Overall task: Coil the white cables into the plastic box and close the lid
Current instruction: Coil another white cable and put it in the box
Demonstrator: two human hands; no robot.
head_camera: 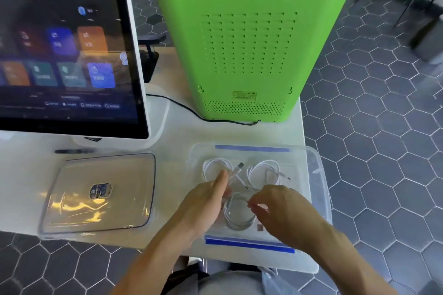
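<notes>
I had both hands down inside the clear plastic box (318, 167), which sat open at the right end of the white table (175, 134), blue tape along its near and far rims. 3 white cables lay in it as separate loops: one coil at the far left (211, 165), one at the far right (268, 167), and the near coil (237, 218) between my hands. My left hand (203, 201) lay with its fingers straight and pressed together against the left edge of the loops, I judged to keep them from springing open. My right hand (278, 208) had its fingertips curled and pinching the strand at the top of the near coil, probably tucking the loose end so the loop stayed flat enough for closing. A plug end (240, 165) stuck up between the 2 far coils. The lid (100, 194) lay apart on the table, just left of the box, within easy reach but not yet fitted. Behind stood a touchscreen terminal (69, 50) and a green perforated machine (249, 55), both clear of my work
</notes>
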